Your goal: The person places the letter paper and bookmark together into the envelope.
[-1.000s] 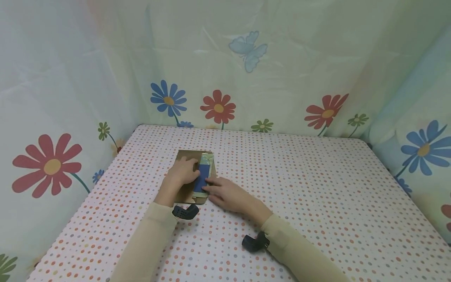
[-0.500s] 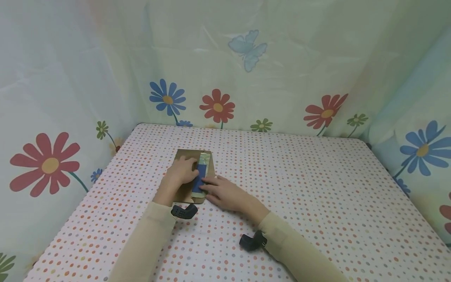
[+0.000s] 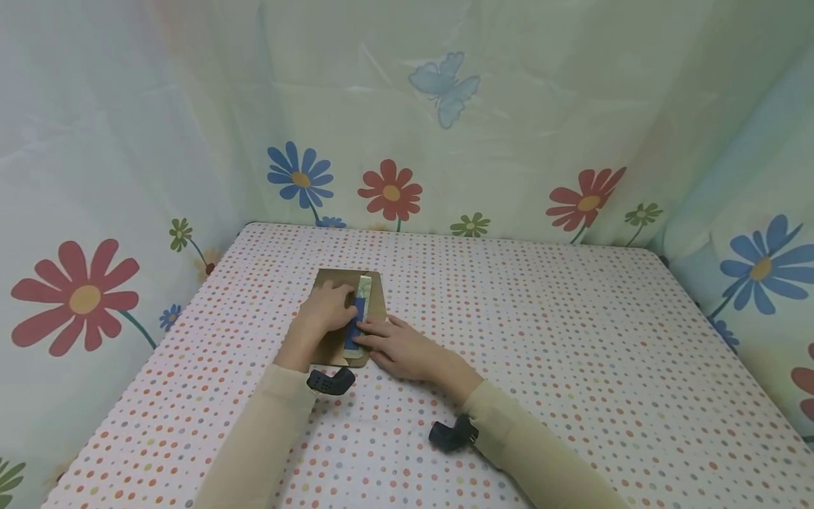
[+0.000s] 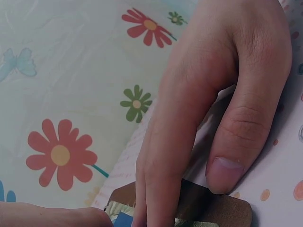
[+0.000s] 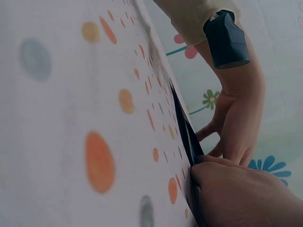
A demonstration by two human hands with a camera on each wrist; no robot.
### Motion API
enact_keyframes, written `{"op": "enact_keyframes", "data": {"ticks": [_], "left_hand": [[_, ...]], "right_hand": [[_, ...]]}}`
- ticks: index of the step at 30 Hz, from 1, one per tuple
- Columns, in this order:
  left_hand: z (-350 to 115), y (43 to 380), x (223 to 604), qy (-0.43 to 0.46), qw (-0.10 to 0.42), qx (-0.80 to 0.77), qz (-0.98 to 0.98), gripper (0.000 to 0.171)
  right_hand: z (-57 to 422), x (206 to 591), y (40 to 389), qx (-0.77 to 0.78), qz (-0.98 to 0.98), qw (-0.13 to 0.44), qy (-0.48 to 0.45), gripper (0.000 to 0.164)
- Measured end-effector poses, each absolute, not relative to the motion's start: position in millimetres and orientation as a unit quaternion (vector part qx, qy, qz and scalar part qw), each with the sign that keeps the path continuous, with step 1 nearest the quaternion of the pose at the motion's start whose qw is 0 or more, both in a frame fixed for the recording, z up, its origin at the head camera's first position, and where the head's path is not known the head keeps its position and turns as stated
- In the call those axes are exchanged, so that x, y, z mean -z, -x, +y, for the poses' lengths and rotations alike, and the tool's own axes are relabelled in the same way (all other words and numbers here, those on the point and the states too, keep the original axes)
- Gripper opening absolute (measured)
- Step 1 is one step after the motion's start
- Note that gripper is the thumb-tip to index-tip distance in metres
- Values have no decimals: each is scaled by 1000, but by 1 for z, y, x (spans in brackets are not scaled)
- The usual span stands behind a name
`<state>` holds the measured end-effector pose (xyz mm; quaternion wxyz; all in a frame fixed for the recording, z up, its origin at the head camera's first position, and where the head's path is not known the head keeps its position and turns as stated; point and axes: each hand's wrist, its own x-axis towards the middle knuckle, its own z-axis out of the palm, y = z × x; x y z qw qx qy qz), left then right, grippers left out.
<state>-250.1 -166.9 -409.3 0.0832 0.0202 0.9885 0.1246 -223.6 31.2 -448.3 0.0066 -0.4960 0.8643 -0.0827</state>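
Note:
A thin strip (image 3: 355, 332) with a blue middle and pale green patterned ends lies over a brown flat board (image 3: 375, 290); I cannot tell what kind of thing it is. My left hand (image 3: 321, 314) rests on the left part of the board, thumb at the strip's left side, hiding that edge. From the right, my right hand (image 3: 407, 348) lays its fingertips on the strip's lower right edge. In the left wrist view, the right hand's (image 4: 203, 94) forefingers reach straight down onto the strip, thumb apart from them. The right wrist view shows the right hand (image 5: 246, 191) low beside the board's dark edge.
The table (image 3: 540, 339) wears a white cloth with coloured dots. Around three sides hangs a pale curtain (image 3: 509, 120) printed with flowers and a butterfly. A black wrist camera (image 3: 453, 433) sits on the right wrist, another (image 3: 331, 382) on the left.
The strip's right edge has moved left and less of its width shows; more of the board is bare on the right. My right fingertips moved left with it. The left hand stays almost still.

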Motion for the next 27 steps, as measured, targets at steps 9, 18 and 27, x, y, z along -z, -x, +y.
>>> {"op": "enact_keyframes", "data": {"ticks": [9,18,27], "left_hand": [[-171,248,408,-18,87,-125,988,55],[-177,248,413,-16,91,-137,986,55],[-180,252,419,8,88,-150,985,53]], "right_hand": [[27,455,226,59,864,27,500,46],[25,462,230,90,859,35,502,47],[34,455,235,156,883,32,442,43]]}}
